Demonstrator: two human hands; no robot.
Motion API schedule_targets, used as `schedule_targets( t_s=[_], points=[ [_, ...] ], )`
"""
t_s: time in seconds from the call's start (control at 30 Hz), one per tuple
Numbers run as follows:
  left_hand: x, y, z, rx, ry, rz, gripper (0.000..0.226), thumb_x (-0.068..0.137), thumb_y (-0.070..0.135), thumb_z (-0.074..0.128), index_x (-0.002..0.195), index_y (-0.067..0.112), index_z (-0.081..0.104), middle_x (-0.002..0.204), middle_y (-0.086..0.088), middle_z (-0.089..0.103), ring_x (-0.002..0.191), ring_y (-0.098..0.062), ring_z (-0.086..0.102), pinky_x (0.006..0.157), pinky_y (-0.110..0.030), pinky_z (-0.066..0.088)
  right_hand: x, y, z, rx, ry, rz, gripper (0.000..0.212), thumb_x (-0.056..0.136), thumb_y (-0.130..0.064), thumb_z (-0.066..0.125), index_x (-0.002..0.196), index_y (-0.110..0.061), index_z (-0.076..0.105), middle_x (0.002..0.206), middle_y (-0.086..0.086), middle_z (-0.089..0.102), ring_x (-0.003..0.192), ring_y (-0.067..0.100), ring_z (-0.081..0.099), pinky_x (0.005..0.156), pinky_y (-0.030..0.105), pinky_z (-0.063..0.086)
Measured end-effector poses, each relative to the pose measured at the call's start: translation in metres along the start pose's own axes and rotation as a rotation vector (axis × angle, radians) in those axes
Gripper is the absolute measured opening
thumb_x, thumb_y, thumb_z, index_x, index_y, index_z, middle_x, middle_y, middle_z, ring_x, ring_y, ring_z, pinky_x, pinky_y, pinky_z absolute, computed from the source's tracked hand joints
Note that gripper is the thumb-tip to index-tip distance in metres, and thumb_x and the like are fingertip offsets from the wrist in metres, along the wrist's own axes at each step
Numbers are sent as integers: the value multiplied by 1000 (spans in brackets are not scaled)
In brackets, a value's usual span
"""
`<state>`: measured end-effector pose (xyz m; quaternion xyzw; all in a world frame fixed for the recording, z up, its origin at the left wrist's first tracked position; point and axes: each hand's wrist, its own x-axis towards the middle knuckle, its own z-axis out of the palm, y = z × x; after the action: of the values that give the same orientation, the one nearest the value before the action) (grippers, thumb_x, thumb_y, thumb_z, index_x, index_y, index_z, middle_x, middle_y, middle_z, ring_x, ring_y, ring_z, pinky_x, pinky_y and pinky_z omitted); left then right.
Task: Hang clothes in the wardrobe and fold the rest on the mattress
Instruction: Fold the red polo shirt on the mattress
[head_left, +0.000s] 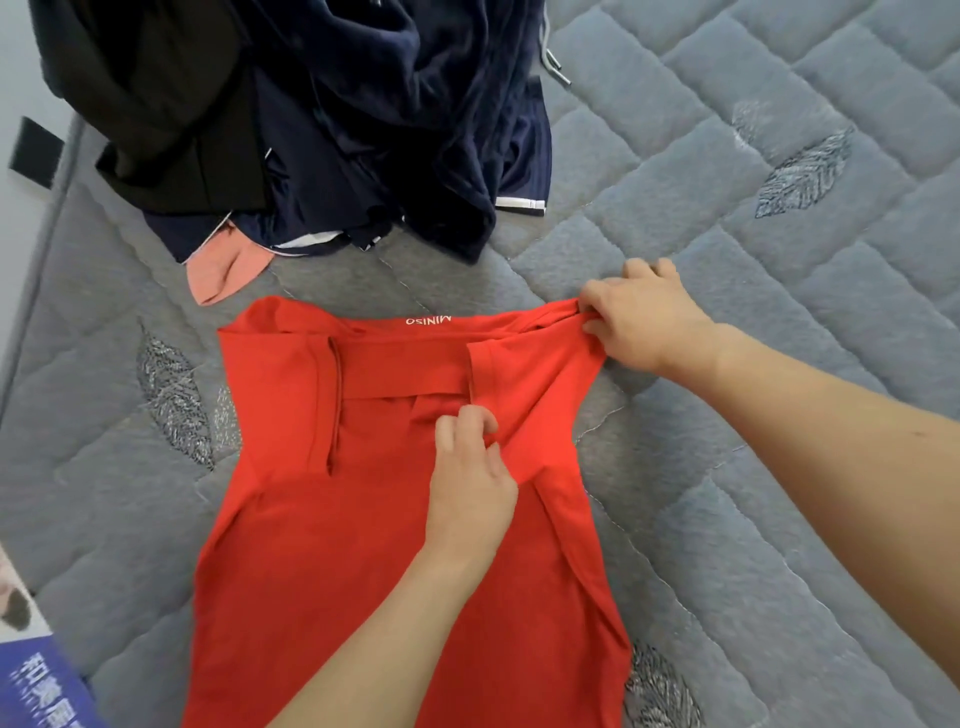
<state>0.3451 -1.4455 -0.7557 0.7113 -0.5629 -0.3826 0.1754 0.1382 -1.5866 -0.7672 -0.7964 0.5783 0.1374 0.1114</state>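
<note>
- The red T-shirt (363, 519) lies flat in the middle of the grey quilted mattress (779, 156), collar at the far end and both sleeves turned in.
- The right hand (644, 317) pinches the far right shoulder corner; the left hand (472, 483) has its fingers curled round a fold of cloth near the chest.
- To fold well, the person would probably keep the right edge taut and lay it straight, parallel to the left fold, smoothing the creases under the left hand first.
- A heap of navy and black clothes (322, 119), with a pink garment (228, 270) peeking out beneath, sits just beyond the collar and limits room for folding forward.
</note>
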Motion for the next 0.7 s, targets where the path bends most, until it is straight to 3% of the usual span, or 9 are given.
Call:
schedule_targets(
  t_s=[0.1,0.2,0.3,0.37,0.43,0.5,0.6,0.7],
  points=[
    [10,-6,-2,102,-18,75,25,87,-5,51,105,12,55,106,-6,49,92,-31,56,85,-47,46,0,-13,9,68,158,97,22,93,-36,54,104,-18,58,110,5,61,106,32,47,89,43,31],
    [21,-4,1,60,-24,140,33,87,18,66,116,12,52,113,-3,57,103,-25,55,93,-40,44,-5,-30,17,317,348,148,41,91,-49,56,117,-17,58,115,12,52,106,34,47,93,47,35],
    [39,0,2,-144,-47,-191,62,84,43,74,128,16,40,112,-2,59,109,-24,57,92,-37,44,-6,-37,29,231,243,-10,39,94,-50,53,121,-22,60,119,7,54,111,34,48,97,45,29],
    [57,5,3,-177,-28,-331,60,86,46,71,126,14,41,108,-5,61,108,-27,59,89,-36,44,-2,-35,33,171,274,-35,29,97,-42,53,109,-17,64,109,6,58,106,34,50,94,44,28],
    [69,11,3,-104,4,-245,40,92,38,65,118,12,51,109,-7,64,107,-29,60,86,-36,43,3,-35,33,154,312,-16,28,98,-38,53,98,-12,64,100,7,59,101,35,51,90,45,29],
    [71,11,-1,-12,113,-29,21,98,28,57,110,12,56,101,-10,69,98,-36,63,79,-41,44,7,-38,33,197,272,19,31,99,-39,50,98,-11,62,101,8,57,101,35,50,89,46,31],
    [77,-5,-8,234,158,104,21,102,28,48,116,12,49,96,-17,70,86,-44,65,67,-46,43,8,-42,35,244,199,133,36,98,-47,46,113,-17,59,117,8,50,113,33,44,101,45,25],
    [84,-21,-12,320,83,107,31,102,32,45,123,10,42,95,-23,68,85,-47,65,67,-46,43,-2,-57,33,388,393,253,38,98,-41,49,129,-21,54,136,12,43,128,31,38,112,49,17]
  ],
)
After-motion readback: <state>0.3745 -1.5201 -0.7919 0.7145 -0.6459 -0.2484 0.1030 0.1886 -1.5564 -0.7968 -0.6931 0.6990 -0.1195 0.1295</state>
